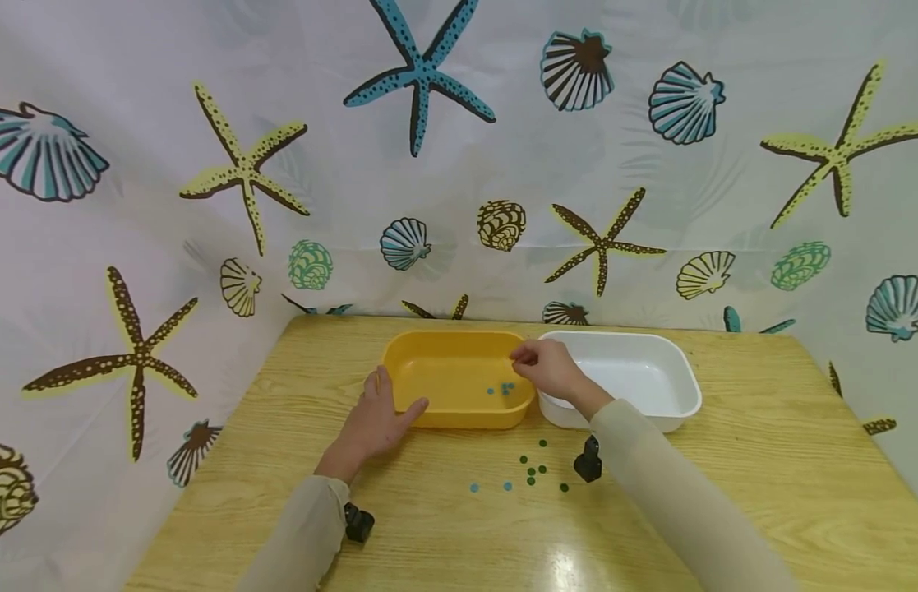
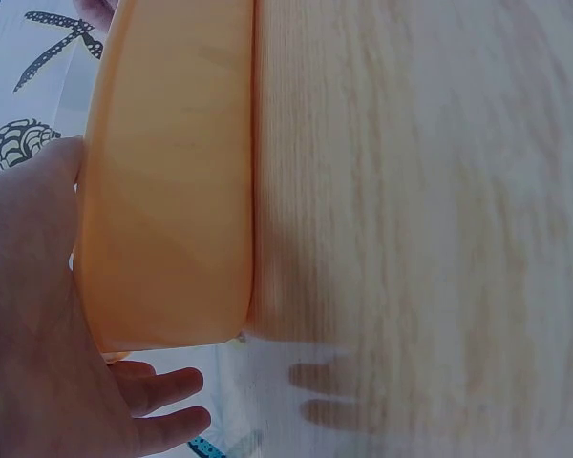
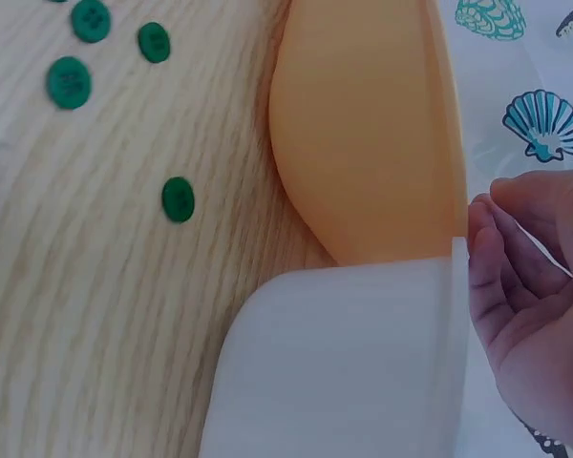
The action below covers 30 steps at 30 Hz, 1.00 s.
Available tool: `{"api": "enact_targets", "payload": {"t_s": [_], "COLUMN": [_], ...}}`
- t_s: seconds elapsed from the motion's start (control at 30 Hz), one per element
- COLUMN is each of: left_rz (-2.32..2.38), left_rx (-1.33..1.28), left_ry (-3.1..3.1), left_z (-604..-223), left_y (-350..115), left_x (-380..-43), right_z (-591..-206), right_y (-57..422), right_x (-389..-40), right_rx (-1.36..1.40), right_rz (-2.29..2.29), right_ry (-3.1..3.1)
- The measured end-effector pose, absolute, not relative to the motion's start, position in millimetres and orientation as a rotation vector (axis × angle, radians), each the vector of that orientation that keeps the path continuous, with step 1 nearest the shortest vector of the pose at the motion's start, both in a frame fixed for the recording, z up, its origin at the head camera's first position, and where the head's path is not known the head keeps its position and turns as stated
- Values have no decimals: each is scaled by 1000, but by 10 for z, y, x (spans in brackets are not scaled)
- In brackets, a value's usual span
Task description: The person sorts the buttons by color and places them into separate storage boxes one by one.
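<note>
My left hand (image 1: 375, 419) rests on the near left corner of a yellow plastic tub (image 1: 447, 419). Its thumb lies along the front rim and its straight fingers spread at the left end, as the left wrist view also shows. Several blue buttons (image 1: 505, 389) lie inside the tub, towards its right end. Above them is my right hand (image 1: 551, 368), reaching over the tub's right rim with thumb and index fingertips together; I cannot tell whether a button is between them. Two loose blue buttons, one nearer the right (image 1: 507, 486), lie on the table in front.
A white tub (image 1: 669, 421) stands against the yellow tub's right side, under the right wrist. Several green buttons (image 3: 179, 199) are scattered on the wooden table (image 1: 444, 543) in front of the tubs. Behind the table hangs a sheet (image 1: 473, 173) with starfish and shells.
</note>
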<state>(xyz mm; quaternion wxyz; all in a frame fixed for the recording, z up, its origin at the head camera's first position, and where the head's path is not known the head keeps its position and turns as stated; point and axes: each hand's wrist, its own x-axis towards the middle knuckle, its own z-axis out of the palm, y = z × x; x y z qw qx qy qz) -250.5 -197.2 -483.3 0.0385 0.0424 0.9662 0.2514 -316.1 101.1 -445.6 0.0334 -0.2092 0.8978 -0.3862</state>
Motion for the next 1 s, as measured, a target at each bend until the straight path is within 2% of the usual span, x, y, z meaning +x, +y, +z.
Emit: {"api": "enact_targets", "payload": {"t_s": [0.37,1.0], "left_rz": [754,746], "left_rx": [128,132], "left_ry": [2966,2968], "left_z": [-4818,-4826], "left_y": [-1965,-1956], "left_x": [-2504,-2521], "right_z": [-4424,-4597], "right_y": [1157,1269], "right_x": [-2812,-2343], "right_rx": [-721,-1115], "right_rz": [-1143,-921], "right_ry": [2731,2582]}}
